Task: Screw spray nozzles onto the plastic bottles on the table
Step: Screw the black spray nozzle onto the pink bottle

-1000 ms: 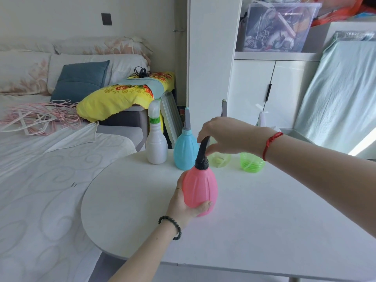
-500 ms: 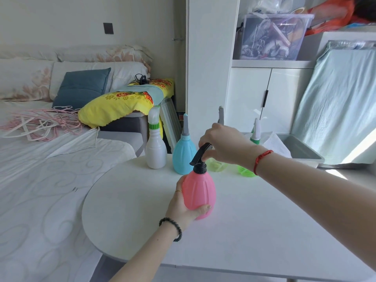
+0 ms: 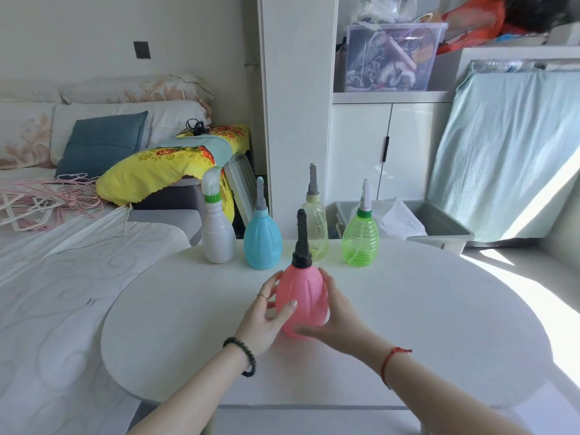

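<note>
Head view — left hand (image 3: 263, 312) and right hand (image 3: 335, 318) grip pink bottle (image 3: 303, 296) (black nozzle (image 3: 302, 240) upright).

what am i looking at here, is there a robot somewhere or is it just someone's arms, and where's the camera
No robot: these are a person's two bare hands. The camera sits on the person's head, looking forward and down, so the arms come in from below. On the white table stand a white bottle, blue bottle, yellow bottle and green bottle in a row at the back, each with a nozzle on. Nearer, the left hand and right hand hold a pink bottle with a black nozzle upright from either side, fingers curled round it.
</note>
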`<action>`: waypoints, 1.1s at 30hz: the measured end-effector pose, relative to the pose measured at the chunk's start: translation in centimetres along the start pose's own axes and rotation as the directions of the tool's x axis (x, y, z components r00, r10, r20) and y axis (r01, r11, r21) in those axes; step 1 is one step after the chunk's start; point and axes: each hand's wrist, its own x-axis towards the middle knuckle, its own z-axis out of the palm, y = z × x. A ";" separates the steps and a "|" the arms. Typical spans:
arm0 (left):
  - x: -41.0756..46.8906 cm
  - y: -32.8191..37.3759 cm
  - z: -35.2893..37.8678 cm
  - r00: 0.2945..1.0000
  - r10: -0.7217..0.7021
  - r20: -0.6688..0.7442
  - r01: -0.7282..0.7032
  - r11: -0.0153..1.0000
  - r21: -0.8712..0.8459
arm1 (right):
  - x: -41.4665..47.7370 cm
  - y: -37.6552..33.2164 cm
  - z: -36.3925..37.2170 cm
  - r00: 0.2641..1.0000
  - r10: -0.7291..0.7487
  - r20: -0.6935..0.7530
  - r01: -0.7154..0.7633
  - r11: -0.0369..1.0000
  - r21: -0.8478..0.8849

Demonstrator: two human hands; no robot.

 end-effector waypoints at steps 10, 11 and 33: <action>6.4 5.4 9.6 0.992 0.097 0.083 -0.089 0.992 -0.089 | 0.7 4.0 -9.2 0.919 -0.032 -0.394 0.085 0.990 0.116; 7.6 5.9 11.1 0.990 0.098 0.105 -0.087 0.991 -0.107 | 1.0 4.7 -10.7 0.908 -0.013 -0.419 0.070 0.991 0.119; 17.7 2.3 21.1 0.924 -0.144 0.355 0.158 0.987 -0.010 | 8.5 15.9 -19.5 0.906 0.246 -0.345 -0.222 0.969 0.106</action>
